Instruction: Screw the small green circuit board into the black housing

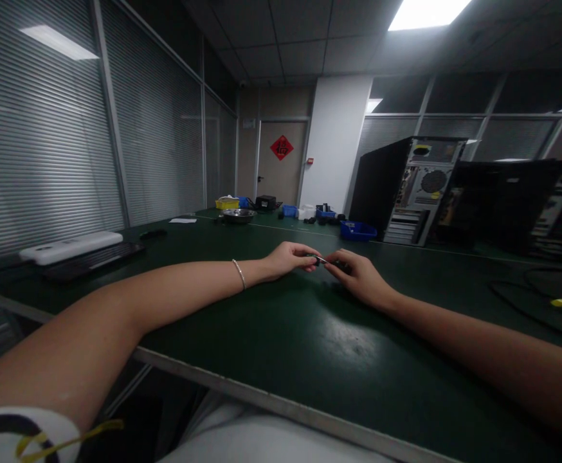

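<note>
Over the middle of the green table, my two hands nearly meet. My left hand, with a beaded bracelet at the wrist, pinches a small dark part between thumb and fingers. Closed around a slim tool with a thin shiny metal tip is my right hand. The tip reaches to the small part and seems to touch it. Fingers cover most of both things, so their exact kinds cannot be made out.
On the left lie a white power strip and a dark keyboard. A round metal bowl and a yellow bin stand at the back. Behind my right hand are a blue bin and a computer tower. Black cables lie at right.
</note>
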Tool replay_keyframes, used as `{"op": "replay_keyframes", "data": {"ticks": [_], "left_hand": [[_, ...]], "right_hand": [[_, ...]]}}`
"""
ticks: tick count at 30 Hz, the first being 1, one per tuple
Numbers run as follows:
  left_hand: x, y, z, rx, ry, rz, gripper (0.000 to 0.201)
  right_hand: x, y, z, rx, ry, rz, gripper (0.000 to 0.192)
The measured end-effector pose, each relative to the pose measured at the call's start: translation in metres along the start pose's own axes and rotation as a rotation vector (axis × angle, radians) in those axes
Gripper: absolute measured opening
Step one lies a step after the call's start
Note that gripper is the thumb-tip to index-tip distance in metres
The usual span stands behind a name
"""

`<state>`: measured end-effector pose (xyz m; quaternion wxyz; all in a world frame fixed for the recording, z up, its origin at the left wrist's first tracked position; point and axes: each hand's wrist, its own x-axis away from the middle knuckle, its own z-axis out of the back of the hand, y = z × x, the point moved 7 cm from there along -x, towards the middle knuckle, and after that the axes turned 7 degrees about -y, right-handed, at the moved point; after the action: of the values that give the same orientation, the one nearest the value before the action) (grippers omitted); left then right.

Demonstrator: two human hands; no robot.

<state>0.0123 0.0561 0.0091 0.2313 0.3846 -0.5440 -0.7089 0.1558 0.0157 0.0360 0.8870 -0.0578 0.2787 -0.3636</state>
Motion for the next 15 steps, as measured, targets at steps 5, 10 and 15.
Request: {"op": "replay_keyframes", "data": {"ticks": [5,10,15], "left_hand": [[0.001,0.000,0.009,0.003,0.106,-0.002,0.033],[0.002,0.003,0.004,0.047,0.085,0.017,0.024],[0.001,0.000,-0.001,0.093,0.061,0.053,0.015]], "right_hand": [[0.001,0.000,0.001,-0.027,0.006,-0.015,0.024],[0.002,-0.012,-0.004,-0.048,-0.088,0.078,0.029],[0.001,-0.008,-0.006,-0.064,-0.100,0.066,0.033]]}}
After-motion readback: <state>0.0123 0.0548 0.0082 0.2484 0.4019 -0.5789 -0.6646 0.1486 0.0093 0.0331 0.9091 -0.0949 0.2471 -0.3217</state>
